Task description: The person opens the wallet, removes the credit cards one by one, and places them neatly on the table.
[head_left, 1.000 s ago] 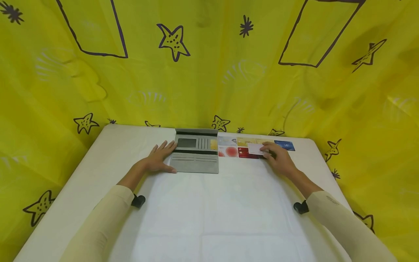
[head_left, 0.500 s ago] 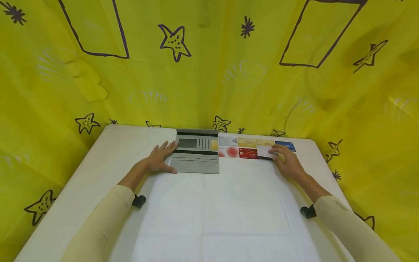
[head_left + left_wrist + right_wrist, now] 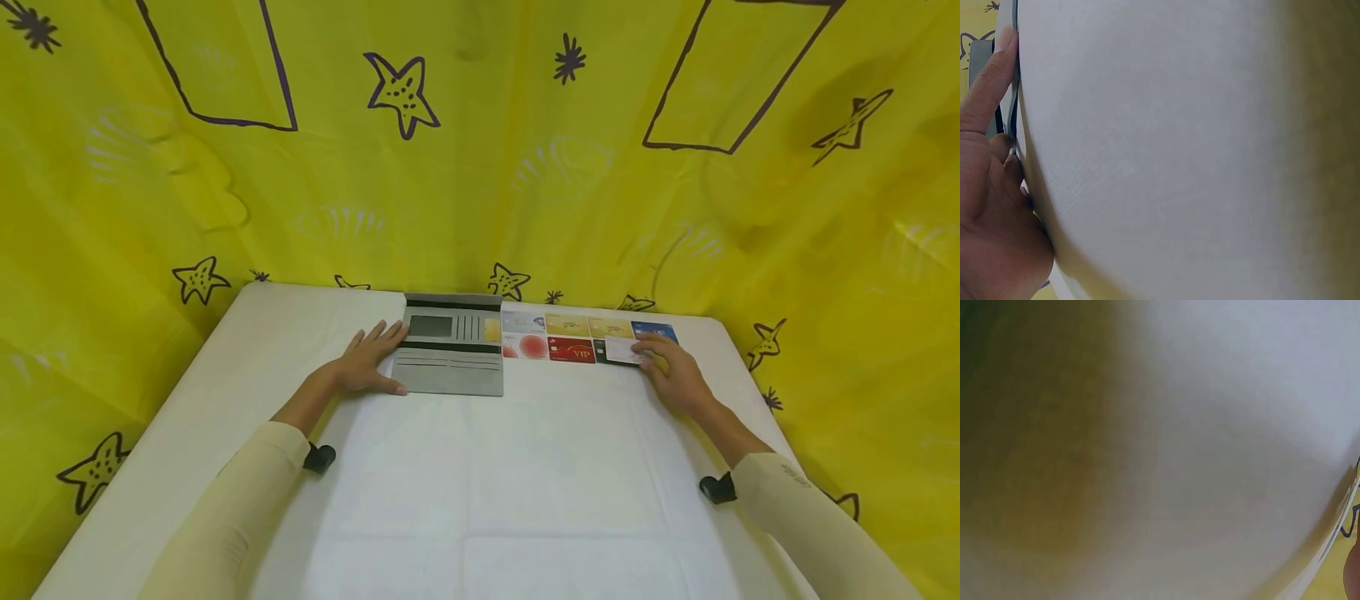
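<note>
On a white table (image 3: 480, 483) backed by a yellow cloth printed with stars (image 3: 480, 167), an open grey wallet (image 3: 450, 350) lies flat near the far edge. The left hand (image 3: 365, 360) rests on the wallet's left edge with its fingers straight and spread, the thumb along the near corner; the left wrist view shows the same fingers lying flat against the grey edge. Just right of the wallet, cards lie in two rows: a pale one, two gold ones and a blue card (image 3: 654, 330) behind, and a red-circle card, a red card (image 3: 572, 351) and a dark one in front. The right hand (image 3: 672, 371) holds a white card (image 3: 622, 350) by its right end, low over the dark card; its fingers seem to pinch it, though the grip is small in view. The right wrist view is a blur of table and cloth
</note>
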`<state>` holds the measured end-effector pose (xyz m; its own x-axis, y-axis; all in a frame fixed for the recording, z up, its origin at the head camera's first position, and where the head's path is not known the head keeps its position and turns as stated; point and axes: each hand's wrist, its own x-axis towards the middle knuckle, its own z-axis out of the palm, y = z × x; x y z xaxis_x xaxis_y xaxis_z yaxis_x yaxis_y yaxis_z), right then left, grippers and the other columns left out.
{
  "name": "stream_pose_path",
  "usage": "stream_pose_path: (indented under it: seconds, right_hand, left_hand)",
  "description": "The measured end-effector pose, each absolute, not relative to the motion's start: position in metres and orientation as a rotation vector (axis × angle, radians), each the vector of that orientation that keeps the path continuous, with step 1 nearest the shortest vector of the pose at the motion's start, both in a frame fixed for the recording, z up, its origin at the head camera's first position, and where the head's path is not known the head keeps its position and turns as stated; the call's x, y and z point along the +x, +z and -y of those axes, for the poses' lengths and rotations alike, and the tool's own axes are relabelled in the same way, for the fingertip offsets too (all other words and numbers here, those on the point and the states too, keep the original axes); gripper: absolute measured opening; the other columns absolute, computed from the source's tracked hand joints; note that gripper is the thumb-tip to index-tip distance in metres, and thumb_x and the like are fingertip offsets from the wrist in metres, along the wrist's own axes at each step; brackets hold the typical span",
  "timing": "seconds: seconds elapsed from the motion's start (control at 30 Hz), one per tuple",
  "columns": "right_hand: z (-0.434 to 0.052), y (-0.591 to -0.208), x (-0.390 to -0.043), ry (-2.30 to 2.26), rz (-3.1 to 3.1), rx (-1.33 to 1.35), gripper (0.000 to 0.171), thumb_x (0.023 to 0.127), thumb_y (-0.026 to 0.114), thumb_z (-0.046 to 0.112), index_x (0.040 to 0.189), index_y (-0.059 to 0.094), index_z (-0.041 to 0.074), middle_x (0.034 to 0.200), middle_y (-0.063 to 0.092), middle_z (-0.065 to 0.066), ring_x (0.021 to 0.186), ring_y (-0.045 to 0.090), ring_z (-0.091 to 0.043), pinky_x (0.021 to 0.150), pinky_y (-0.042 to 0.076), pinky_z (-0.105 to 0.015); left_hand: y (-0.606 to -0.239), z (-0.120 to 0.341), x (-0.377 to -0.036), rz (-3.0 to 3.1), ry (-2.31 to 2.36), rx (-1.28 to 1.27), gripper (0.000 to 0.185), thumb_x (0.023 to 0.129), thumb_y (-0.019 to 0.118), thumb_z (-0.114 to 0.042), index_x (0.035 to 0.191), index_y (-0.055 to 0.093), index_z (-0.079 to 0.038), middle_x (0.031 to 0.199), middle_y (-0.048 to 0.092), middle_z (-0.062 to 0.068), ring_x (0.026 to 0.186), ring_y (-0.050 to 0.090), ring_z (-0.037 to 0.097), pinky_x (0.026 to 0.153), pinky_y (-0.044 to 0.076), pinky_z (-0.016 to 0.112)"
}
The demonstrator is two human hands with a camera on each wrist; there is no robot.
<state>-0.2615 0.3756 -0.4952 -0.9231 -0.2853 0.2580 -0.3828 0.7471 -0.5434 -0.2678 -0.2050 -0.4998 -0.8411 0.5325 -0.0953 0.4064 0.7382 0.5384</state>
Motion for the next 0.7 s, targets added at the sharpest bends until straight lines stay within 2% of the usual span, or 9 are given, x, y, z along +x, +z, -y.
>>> stream_pose_path:
  seconds: [0.17, 0.7]
  right_hand:
    - [-0.381, -0.495, -0.261, 0.909, 2.764, 0.528, 0.024, 0.101, 0.061, -0.007, 0.125, 0.068, -0.006, 0.142, 0.055, -0.030, 0.139, 0.041, -0.056, 0.113, 0.029, -0.072]
    - [-0.408, -0.494, -0.253, 0.888, 2.828, 0.449, 0.021, 0.106, 0.056, -0.003, 0.125, 0.065, -0.005, 0.141, 0.050, -0.033, 0.136, 0.040, -0.057, 0.110, 0.030, -0.074]
  left_hand:
    - [-0.495, 0.203, -0.266, -2.703, 0.728, 0.716, 0.117, 0.086, 0.085, -0.047, 0.168, 0.015, -0.002, 0.174, 0.007, 0.020, 0.159, -0.004, 0.045, 0.123, -0.008, 0.065]
    - [-0.495, 0.202, -0.267, -2.699, 0.710, 0.697, 0.117, 0.087, 0.085, -0.048, 0.168, 0.014, -0.004, 0.175, 0.006, 0.019, 0.159, -0.005, 0.044, 0.123, -0.008, 0.063]
